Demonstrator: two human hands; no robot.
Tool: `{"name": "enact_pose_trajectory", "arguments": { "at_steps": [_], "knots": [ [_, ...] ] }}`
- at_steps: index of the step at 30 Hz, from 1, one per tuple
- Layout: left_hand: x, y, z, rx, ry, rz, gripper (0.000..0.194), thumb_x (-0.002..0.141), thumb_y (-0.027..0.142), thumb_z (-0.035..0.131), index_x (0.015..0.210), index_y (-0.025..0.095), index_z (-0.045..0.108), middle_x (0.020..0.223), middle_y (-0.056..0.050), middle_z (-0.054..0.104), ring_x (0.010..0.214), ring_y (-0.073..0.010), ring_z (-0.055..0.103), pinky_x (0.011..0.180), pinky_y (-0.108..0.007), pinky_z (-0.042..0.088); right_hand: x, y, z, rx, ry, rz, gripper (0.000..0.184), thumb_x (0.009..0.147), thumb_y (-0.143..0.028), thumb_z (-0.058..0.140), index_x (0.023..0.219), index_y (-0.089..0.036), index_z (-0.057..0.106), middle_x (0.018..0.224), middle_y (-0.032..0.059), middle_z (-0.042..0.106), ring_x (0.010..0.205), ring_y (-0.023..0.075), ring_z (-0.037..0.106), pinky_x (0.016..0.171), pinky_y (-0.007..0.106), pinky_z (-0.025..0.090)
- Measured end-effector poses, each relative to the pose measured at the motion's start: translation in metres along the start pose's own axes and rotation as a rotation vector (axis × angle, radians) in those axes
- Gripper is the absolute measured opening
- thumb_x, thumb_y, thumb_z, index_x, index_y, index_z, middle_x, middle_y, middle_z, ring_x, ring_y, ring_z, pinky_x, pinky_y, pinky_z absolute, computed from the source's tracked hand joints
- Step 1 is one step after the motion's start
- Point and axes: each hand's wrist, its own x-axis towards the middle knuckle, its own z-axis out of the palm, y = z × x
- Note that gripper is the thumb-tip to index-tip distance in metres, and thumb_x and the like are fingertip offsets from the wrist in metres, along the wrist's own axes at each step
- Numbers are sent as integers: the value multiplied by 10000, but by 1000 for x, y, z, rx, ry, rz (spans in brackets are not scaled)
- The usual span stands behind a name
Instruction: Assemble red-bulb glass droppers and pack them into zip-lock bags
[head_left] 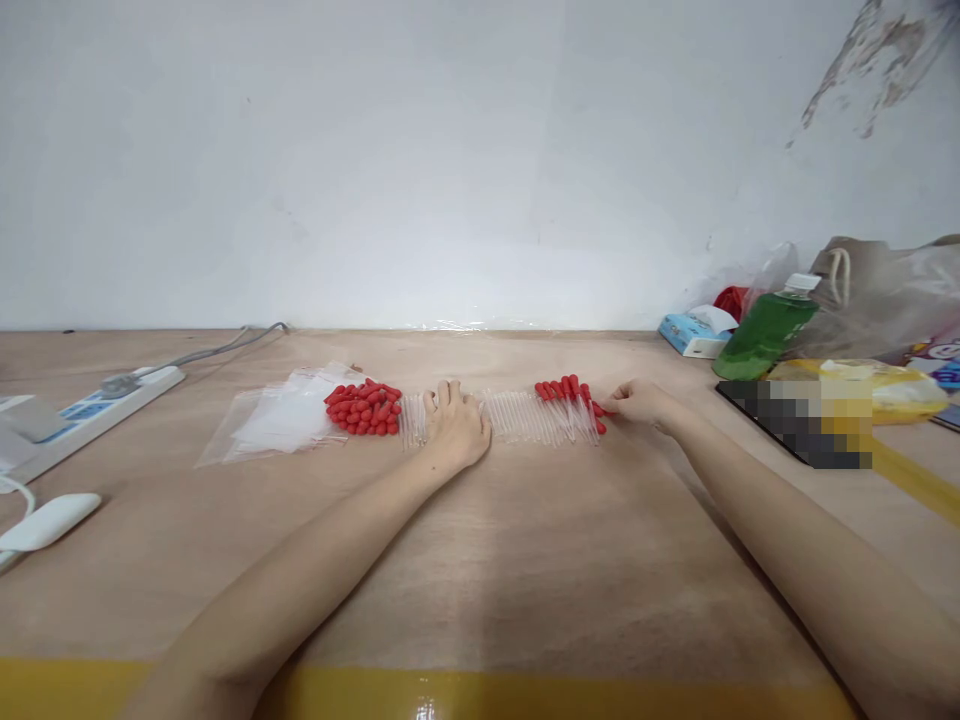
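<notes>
The head camera shows a wooden tabletop (pixel 480 560) with a row of thin clear tubes (pixel 517 415) lying across its middle, side by side. The left hand (pixel 454 425) rests palm down over the left part of this row, its fingers slightly spread; whether they grip a tube cannot be told. At the right end of the row, the fingers of the right hand (pixel 637 402) pinch a red bulb. Several other red bulbs (pixel 559 388) cluster there, along the far ends of the rightmost tubes. To the left of the row is a heaped pile of red bulbs (pixel 364 408), and its left side meets a spread of flat, translucent plastic bags (pixel 289 415), overlapping one another; their contents, if any, cannot be made out.

More containers stand at the far right. A blue tissue box (pixel 686 335) has a white tissue poking from its top. Just nearer, a green bottle (pixel 765 333) with a white cap leans to the right; whether the green is liquid or plastic is unclear. Beside it lie a clear plastic bag (pixel 892 305), crumpled, and a yellow and white package (pixel 896 390), its contents hidden.
</notes>
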Motion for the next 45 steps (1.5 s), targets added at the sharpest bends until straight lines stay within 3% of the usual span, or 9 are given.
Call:
{"name": "enact_pose_trajectory", "arguments": {
  "at_steps": [7, 9, 13, 16, 19, 22, 26, 29, 45],
  "knots": [
    [4, 4, 2, 91, -69, 0, 257, 734, 266, 444, 773, 70, 606, 934, -211, 528, 976, -365, 401, 826, -529, 260, -3, -8, -1, -221, 76, -68, 231, 657, -351, 565, 519, -168, 585, 502, 30, 555, 502, 144, 515, 452, 244, 325],
    [5, 4, -1, 87, -68, -13, 264, 753, 273, 428, 764, 74, 601, 921, -208, 539, 960, -359, 411, 809, -524, 274, -1, -8, -1, -250, 151, -73, 191, 659, -333, 562, 664, -154, 627, 645, 64, 618, 597, 175, 553, 495, 255, 356],
    [8, 2, -18, 14, -38, -39, 243, 797, 269, 396, 767, 95, 563, 943, -194, 543, 948, -335, 425, 751, -477, 320, 0, -11, -3, -191, 344, -94, 333, 727, -295, 506, 979, -98, 599, 844, 122, 621, 764, 220, 562, 638, 304, 409],
    [7, -7, -34, -119, -28, 40, 194, 842, 250, 361, 824, 129, 512, 904, -125, 566, 892, -267, 466, 730, -409, 342, -10, -25, 0, -26, 507, -293, 290, 791, -256, 432, 970, -115, 611, 823, 107, 588, 753, 191, 545, 685, 311, 422],
    [-4, -23, -41, -228, -17, 234, 152, 876, 224, 341, 858, 152, 474, 783, -36, 587, 726, -169, 511, 775, -370, 323, -30, -47, 19, 179, 610, -571, 247, 806, -258, 434, 943, -147, 607, 850, 92, 548, 758, 170, 530, 659, 294, 443],
    [-21, -40, -37, -236, 23, 408, 148, 888, 235, 374, 911, 159, 499, 773, -13, 620, 683, -136, 538, 814, -354, 287, -55, -67, 47, 247, 526, -789, 174, 803, -236, 457, 909, -186, 586, 877, 71, 551, 816, 172, 529, 725, 316, 439],
    [-38, -50, -26, -254, 82, 483, 172, 884, 227, 412, 996, 186, 536, 833, -17, 656, 728, -136, 565, 794, -331, 277, -82, -80, 71, 189, 307, -925, 126, 793, -198, 475, 889, -208, 555, 842, 40, 592, 800, 174, 538, 730, 336, 428],
    [-40, -50, -23, -275, 85, 478, 167, 882, 235, 420, 943, 188, 568, 828, -13, 663, 710, -132, 569, 774, -323, 282, -90, -81, 74, 180, 237, -937, 101, 788, -183, 487, 865, -204, 548, 812, 26, 609, 762, 160, 545, 726, 331, 425],
    [-37, -48, -22, -239, 54, 545, 200, 880, 261, 428, 982, 196, 588, 839, -16, 660, 726, -125, 580, 747, -300, 307, -91, -85, 74, 191, 188, -934, 107, 799, -198, 506, 887, -185, 565, 822, 22, 635, 727, 127, 562, 700, 288, 427]
  ]
}}
